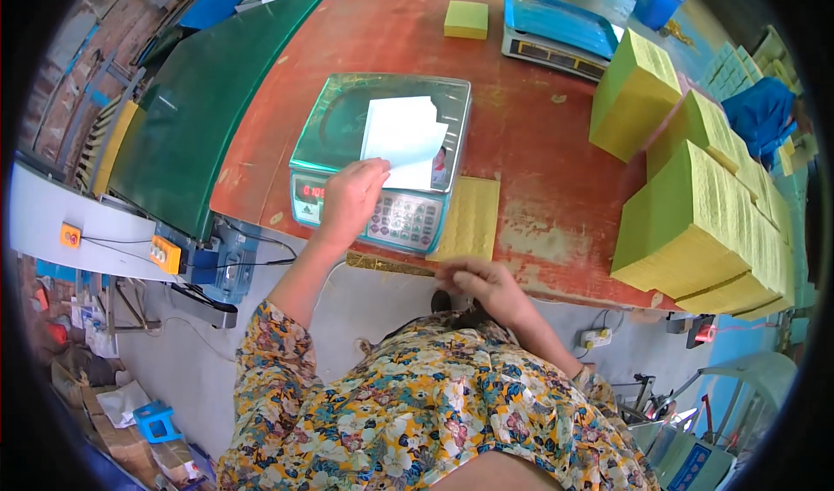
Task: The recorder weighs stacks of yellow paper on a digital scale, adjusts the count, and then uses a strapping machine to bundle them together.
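A digital scale (395,165) with a steel pan, a keypad and a lit red display stands near the front of the red table. White paper (404,130) lies on its pan, and part of it is bent over. My left hand (354,197) reaches over the keypad and pinches the paper's lower left corner. At the table's front edge, my right hand (488,288) holds nothing, its fingers loosely apart. Just beyond it, a yellow paper sheet (473,217) lies beside the scale, partly under the scale's edge.
Tall stacks of yellow paper (673,239) crowd the red table's (556,187) right side. A small yellow stack (466,19) and a second scale with a blue tray (560,23) sit at the far side. Along the left runs a green conveyor belt (204,100).
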Demonstrator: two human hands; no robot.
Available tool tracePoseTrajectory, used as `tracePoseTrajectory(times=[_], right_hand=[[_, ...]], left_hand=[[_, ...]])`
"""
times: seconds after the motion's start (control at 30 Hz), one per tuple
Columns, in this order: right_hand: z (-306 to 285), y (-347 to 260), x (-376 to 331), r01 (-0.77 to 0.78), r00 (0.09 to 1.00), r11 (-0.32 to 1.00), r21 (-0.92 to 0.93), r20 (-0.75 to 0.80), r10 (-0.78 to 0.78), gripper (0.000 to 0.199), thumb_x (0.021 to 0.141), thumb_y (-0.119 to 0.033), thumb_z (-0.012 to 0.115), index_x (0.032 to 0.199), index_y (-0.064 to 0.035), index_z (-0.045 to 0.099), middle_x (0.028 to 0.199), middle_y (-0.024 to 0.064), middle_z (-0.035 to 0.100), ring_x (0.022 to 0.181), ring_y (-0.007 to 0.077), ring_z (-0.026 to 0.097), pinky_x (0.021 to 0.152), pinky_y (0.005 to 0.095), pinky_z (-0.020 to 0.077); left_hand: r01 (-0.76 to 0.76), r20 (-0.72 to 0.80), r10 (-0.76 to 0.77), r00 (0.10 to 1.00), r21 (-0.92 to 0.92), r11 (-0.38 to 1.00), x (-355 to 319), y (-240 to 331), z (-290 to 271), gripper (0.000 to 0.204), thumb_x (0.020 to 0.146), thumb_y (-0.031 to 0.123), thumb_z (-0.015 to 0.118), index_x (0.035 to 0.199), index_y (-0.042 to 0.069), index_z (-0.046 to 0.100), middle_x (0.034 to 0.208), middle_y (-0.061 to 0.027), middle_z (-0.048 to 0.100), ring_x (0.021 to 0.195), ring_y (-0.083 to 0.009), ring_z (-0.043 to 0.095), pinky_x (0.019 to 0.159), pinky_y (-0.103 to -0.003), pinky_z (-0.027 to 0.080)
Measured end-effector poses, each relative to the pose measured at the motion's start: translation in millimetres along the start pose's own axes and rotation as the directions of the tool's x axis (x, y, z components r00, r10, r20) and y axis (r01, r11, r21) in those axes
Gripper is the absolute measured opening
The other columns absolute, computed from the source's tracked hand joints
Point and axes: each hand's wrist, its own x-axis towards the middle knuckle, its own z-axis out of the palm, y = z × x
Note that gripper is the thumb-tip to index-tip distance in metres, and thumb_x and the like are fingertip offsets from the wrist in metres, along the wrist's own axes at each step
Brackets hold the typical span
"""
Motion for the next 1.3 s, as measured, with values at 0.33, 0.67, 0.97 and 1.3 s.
tracePoseTrajectory(times=[0.33, 0.67, 0.97, 1.3], right_hand=[[5.6, -86.7, 88.3, 0.258, 0.957, 0.947, 0.193, -0.187, -0.223, 0.044, 0.1, -0.03, 0.054, 0.128, 0.0039, 0.056, 0.111, 0.0115, 0.065, 0.098, 0.0165, 0.063, 0.083, 0.0297, 0.0522], [-6.5, -85.4, 107.3, 0.178, 0.938, 0.979, -0.097, -0.282, -0.199, 0.022, 0.097, -0.015, 0.055, 0.099, 0.003, 0.066, 0.08, 0.0001, 0.059, 0.074, 0.007, 0.054, 0.062, 0.0256, 0.0481], [7.3, -102.7, 90.1, 0.424, 0.781, 0.877, -0.224, -0.4, -0.48, 0.02, 0.097, -0.015, 0.06, 0.103, 0.0031, 0.069, 0.081, -0.0013, 0.063, 0.076, 0.0048, 0.053, 0.065, 0.0229, 0.0443], [-21.5, -96.9, 26.1, 0.452, 0.399, 0.689, -0.567, -0.562, -0.724, 0.017, 0.089, -0.004, 0.065, 0.105, 0.0003, 0.068, 0.096, 0.0157, 0.071, 0.085, 0.0211, 0.07, 0.074, 0.0314, 0.0541]], left_hand=[[0.077, -0.32, -0.09, 0.943, -0.054, 0.996, -3.6, 50.2, 20.1, 0.01, 0.076, 0.001, 0.071, 0.08, 0.001, 0.062, 0.096, -0.0116, 0.069, 0.095, -0.0313, 0.066, 0.079, -0.04, 0.052], [-0.044, -0.059, 0.039, 0.997, -0.072, 0.996, 0.9, 37.9, 16.8, 0.018, 0.07, 0.008, 0.077, 0.076, -0.001, 0.062, 0.112, -0.0136, 0.065, 0.092, -0.0313, 0.061, 0.077, -0.04, 0.051], [0.204, -0.122, -0.347, 0.93, -0.613, 0.763, 35.1, 57.5, 33.1, 0.055, 0.089, 0.024, 0.071, 0.132, 0.0, 0.045, 0.126, -0.0167, 0.051, 0.117, -0.0278, 0.052, 0.093, -0.04, 0.048], [0.323, 0.1, -0.476, 0.874, -0.85, 0.416, 59.2, 112.5, 71.8, 0.022, 0.102, 0.017, 0.05, 0.112, -0.001, 0.06, 0.101, -0.0027, 0.06, 0.09, -0.0101, 0.055, 0.076, -0.026, 0.046]])
